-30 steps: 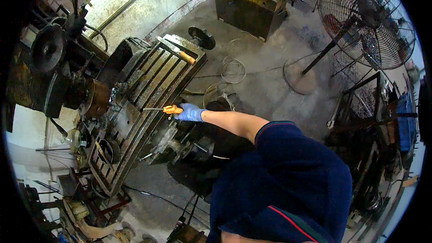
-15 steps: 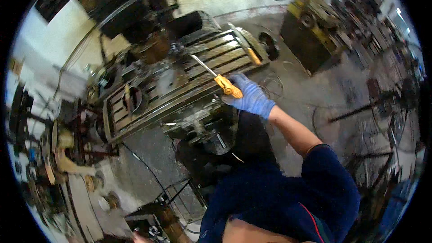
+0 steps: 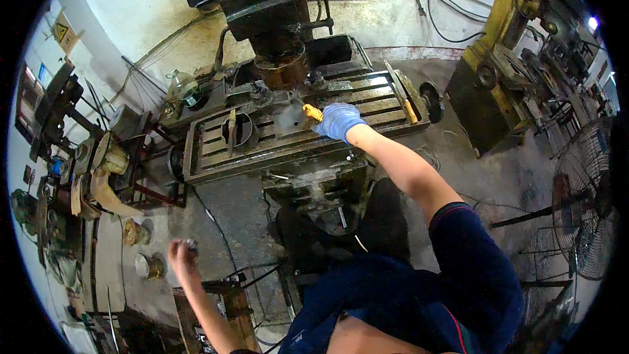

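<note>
My right hand (image 3: 339, 122), in a blue knit glove, is closed round a yellow air blow gun (image 3: 313, 113). Its thin nozzle points toward a flat metal workpiece (image 3: 291, 120) on the slotted milling machine table (image 3: 216, 169), where a whitish haze blurs the surface. My left hand (image 3: 182, 255) is bare and held low at the left, its fingers curled round a small dark metallic piece (image 3: 191, 245) whose kind I cannot make out. On the table's right end lies a file (image 3: 401, 92) with an orange handle. A round pot (image 3: 244, 136) with a brush (image 3: 231, 130) across it stands on the left end.
The machine's dark head (image 3: 262, 19) hangs over the table. A large caged fan (image 3: 583, 210) stands at the right, with a yellow machine (image 3: 481, 72) behind it. Tins (image 3: 149, 266) sit on the floor at left. A crate (image 3: 239, 314) is beside my left forearm.
My right hand has moved the blow gun forward over the table, toward the workpiece. My left hand has risen into view at lower left, holding the small piece. The view has shifted.
</note>
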`<state>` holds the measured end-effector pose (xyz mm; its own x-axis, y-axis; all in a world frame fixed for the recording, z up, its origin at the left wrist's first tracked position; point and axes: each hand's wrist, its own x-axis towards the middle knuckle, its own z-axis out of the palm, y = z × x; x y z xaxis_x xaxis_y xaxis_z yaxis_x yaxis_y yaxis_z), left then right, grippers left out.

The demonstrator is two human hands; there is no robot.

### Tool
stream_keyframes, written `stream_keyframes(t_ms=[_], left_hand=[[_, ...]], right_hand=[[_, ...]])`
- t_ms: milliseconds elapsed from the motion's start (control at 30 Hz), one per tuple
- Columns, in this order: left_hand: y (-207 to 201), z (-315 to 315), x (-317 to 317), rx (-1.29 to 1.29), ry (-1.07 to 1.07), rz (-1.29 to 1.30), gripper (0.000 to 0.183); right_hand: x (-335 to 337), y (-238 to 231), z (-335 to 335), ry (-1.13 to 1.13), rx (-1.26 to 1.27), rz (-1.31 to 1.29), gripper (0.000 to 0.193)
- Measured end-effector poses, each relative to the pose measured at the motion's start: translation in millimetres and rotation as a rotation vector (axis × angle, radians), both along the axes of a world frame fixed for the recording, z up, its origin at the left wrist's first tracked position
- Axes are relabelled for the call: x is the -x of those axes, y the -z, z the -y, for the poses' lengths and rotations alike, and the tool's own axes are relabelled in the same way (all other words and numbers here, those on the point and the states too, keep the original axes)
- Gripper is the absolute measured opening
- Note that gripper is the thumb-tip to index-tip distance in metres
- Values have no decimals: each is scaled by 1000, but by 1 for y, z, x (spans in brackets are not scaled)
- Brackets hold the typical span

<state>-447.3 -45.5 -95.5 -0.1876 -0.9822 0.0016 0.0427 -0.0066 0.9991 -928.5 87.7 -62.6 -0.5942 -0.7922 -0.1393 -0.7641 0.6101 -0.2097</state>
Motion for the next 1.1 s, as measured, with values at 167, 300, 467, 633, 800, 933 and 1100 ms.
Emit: stream_keyframes(t_ms=[167,300,467,633,800,933,1100], left_hand=[[0,-20,87,-123,233,-45,5],[23,-31,144,-210,431,-26,8],[32,-33,222,-257,655,-25,9],[27,-17,286,-57,704,52,10],[39,31,340,539,637,389,16],[13,26,375,721,547,517,18],[39,47,377,913,497,634,14]], right_hand=[[-3,9,-13,16,19,24,49],[-19,-4,-65,-233,-106,180,63],[-51,-27,-136,-399,-105,385,61],[-39,-22,-138,-400,127,182,57],[29,44,-110,-174,552,529,40],[62,117,-93,-17,523,699,33],[18,116,-93,47,211,200,54]])
